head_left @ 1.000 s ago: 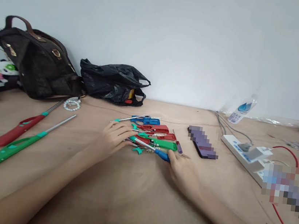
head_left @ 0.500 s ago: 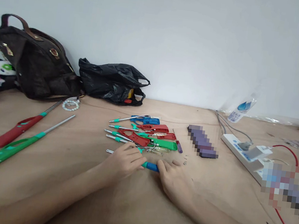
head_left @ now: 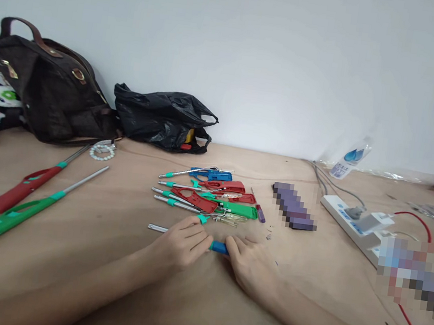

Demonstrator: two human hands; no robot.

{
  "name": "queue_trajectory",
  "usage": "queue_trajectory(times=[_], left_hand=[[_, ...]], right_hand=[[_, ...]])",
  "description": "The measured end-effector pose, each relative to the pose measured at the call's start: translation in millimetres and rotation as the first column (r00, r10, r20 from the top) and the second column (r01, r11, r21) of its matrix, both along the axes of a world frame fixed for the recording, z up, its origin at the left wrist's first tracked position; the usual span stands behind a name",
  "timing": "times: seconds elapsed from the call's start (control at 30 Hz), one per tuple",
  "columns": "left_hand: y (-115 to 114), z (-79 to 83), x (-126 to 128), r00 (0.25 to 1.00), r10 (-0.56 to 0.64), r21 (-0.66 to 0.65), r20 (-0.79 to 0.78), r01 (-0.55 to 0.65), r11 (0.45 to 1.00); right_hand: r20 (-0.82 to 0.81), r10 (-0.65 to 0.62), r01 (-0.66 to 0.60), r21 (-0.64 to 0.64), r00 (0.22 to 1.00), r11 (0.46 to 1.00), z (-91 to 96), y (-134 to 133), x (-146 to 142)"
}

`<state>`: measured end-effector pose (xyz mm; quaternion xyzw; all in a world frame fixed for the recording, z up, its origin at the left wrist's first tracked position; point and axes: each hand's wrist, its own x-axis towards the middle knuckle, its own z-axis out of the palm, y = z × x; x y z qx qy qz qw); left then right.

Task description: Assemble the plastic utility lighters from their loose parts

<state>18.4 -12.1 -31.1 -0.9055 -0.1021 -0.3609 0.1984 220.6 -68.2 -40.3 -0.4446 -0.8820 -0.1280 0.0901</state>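
Observation:
A blue long-nosed gas lighter (head_left: 219,247) lies level between my hands, its metal tube sticking out to the left. My left hand (head_left: 186,239) is closed round the tube end near the teal collar. Closed over the blue handle is my right hand (head_left: 252,262), which hides most of it. Just beyond them lie several opened lighters: a blue shell (head_left: 215,175), red shells (head_left: 194,199) and a green shell (head_left: 240,209), with metal tubes and clear inner parts. A small screwdriver (head_left: 260,212) with a purple handle rests to their right, near tiny loose metal bits (head_left: 269,237).
On the left are a whole red lighter (head_left: 21,190), a green lighter (head_left: 9,223) and a bead bracelet (head_left: 102,151). A dark backpack (head_left: 54,93) and a black plastic bag (head_left: 159,117) stand by the wall. A power strip (head_left: 349,222), cables and a bottle (head_left: 351,156) are at right.
Both hands and the blue lighter have shifted slightly toward me. More of the metal tube shows left of my left hand. My hands have come a little closer together.

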Motion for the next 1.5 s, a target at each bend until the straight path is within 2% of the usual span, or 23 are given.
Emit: queue_trajectory(times=[0.1, 0.27, 0.37, 0.43, 0.53, 0.63, 0.7, 0.8, 0.9, 0.97, 1.03, 1.1, 1.2, 1.3, 1.37, 1.5], left_hand=[[-3, 1.2, 0, 0.999, 0.016, -0.007, -0.042, -0.017, 1.000], [-14, 5.4, 5, 0.976, 0.071, -0.115, -0.205, -0.097, 0.989], [-13, 6.7, 4, 0.969, 0.092, -0.126, -0.231, -0.123, 0.984], [-8, 7.3, 0, 0.959, 0.107, -0.136, -0.264, -0.147, 0.980], [1, 9.9, -6, 0.932, 0.142, -0.145, -0.332, -0.200, 0.969], [6, 16.1, -13, 0.904, 0.160, -0.174, -0.395, -0.245, 0.954], [7, 21.1, -16, 0.894, 0.171, -0.214, -0.413, -0.277, 0.937], [4, 26.1, -16, 0.906, 0.162, -0.303, -0.391, -0.292, 0.907], [-3, 25.0, -8, 0.928, 0.024, -0.395, -0.372, -0.182, 0.901], [-8, 20.8, -2, 0.905, -0.107, -0.444, -0.411, -0.096, 0.891], [-12, 15.1, 3, 0.887, -0.177, -0.481, -0.426, -0.056, 0.875], [-14, 9.8, 5, 0.909, -0.181, -0.500, -0.375, -0.033, 0.865], [-12, 4.2, 3, 0.952, -0.133, -0.475, -0.277, -0.015, 0.880], [-8, 0.9, -1, 0.964, -0.085, -0.436, -0.253, -0.035, 0.899], [-6, -1.2, -3, 0.967, -0.066, -0.428, -0.246, -0.048, 0.903], [-2, -5.2, -3, 0.972, -0.078, -0.402, -0.221, -0.018, 0.916]], right_hand=[[-0.007, 0.010, -0.010, 0.030, 1.000, 1.000, -4.2, 3, 0], [-0.060, 0.094, -0.091, 0.059, 0.994, 0.994, -8.5, 6, -6], [-0.143, 0.082, -0.081, 0.014, 0.986, 0.997, -6.6, 8, -6], [-0.254, 0.053, -0.065, -0.042, 0.966, 0.997, -2.9, 11, -1], [-0.511, -0.054, -0.024, -0.145, 0.858, 0.989, 4.9, 19, 15], [-0.736, -0.188, 0.033, -0.219, 0.650, 0.975, 12.7, 30, 34], [-0.798, -0.231, 0.116, -0.201, 0.557, 0.973, 17.4, 37, 44], [-0.831, -0.261, 0.190, -0.191, 0.490, 0.963, 23.6, 43, 53], [-0.798, -0.294, 0.238, -0.194, 0.526, 0.952, 28.3, 44, 58], [-0.750, -0.313, 0.276, -0.179, 0.582, 0.944, 30.5, 46, 63], [-0.691, -0.344, 0.334, -0.156, 0.635, 0.930, 32.4, 50, 72], [-0.586, -0.410, 0.400, -0.155, 0.699, 0.903, 34.3, 54, 81], [-0.259, -0.562, 0.510, -0.243, 0.786, 0.825, 36.9, 57, 88], [0.053, -0.612, 0.592, -0.332, 0.789, 0.734, 38.8, 54, 85], [0.121, -0.598, 0.599, -0.345, 0.792, 0.723, 39.8, 51, 80], [0.145, -0.560, 0.573, -0.340, 0.816, 0.746, 39.8, 51, 76]])
